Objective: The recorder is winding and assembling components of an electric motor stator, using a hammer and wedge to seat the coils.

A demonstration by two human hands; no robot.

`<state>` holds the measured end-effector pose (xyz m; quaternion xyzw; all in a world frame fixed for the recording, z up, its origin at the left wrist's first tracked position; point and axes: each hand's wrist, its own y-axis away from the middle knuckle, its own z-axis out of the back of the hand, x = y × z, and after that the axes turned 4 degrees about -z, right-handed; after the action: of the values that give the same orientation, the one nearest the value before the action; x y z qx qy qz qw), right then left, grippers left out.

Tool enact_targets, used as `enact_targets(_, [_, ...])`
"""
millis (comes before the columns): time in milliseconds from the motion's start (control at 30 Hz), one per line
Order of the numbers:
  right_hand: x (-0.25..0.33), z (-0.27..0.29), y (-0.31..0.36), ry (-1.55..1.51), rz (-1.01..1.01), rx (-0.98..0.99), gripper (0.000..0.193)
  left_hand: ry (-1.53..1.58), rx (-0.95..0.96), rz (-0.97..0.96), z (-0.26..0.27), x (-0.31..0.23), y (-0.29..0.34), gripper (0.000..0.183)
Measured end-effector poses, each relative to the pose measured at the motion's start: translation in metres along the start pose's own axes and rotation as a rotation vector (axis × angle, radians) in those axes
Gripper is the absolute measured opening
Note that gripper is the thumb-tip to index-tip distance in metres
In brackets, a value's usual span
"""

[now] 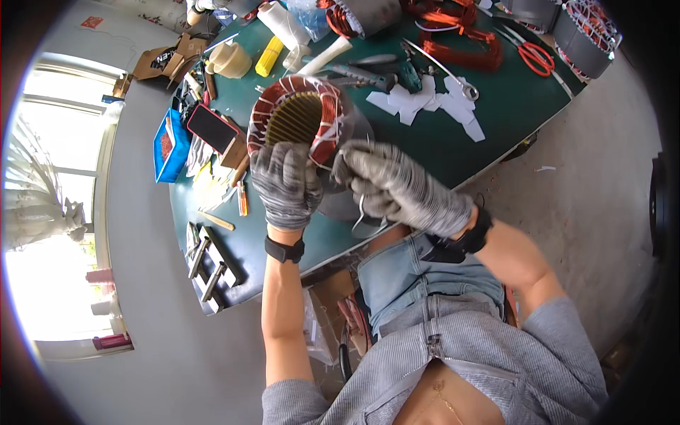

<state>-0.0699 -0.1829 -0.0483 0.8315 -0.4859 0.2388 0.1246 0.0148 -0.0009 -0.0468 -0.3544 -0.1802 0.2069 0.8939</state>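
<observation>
A motor stator [330,113] lies on the green table, its open end tilted towards me. White lacing crosses the red-brown copper windings around its rim, and yellowish slots line the bore. My left hand [285,183], in a grey knitted glove, curls its fingers over the near left part of the winding ring. Beside the near right rim, my gloved right hand [397,185] is closed in a pinch. From under it hangs a thin white cord [363,205]; the fingertips partly hide where it is gripped.
Paper pieces [418,99], red-handled scissors [535,58] and bundled copper coils [471,46] lie beyond the stator. More stators [584,39] stand far right. Leftward are a phone [212,127], a blue tray [170,149] and a metal fixture [212,265]. Another person's hand [195,13] shows at the top.
</observation>
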Motion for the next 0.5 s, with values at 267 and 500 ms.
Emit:
enact_targets(267, [0.074, 0.014, -0.047, 0.858, 0.297, 0.279, 0.031, 0.262, 0.144, 0.246, 0.019, -0.012, -0.018, 0.024])
enact_targets(500, [0.038, 0.024, 0.016, 1.745, 0.871, -0.676, 0.029, 0.252, 0.190, 0.268, 0.025, -0.010, -0.021, 0.024])
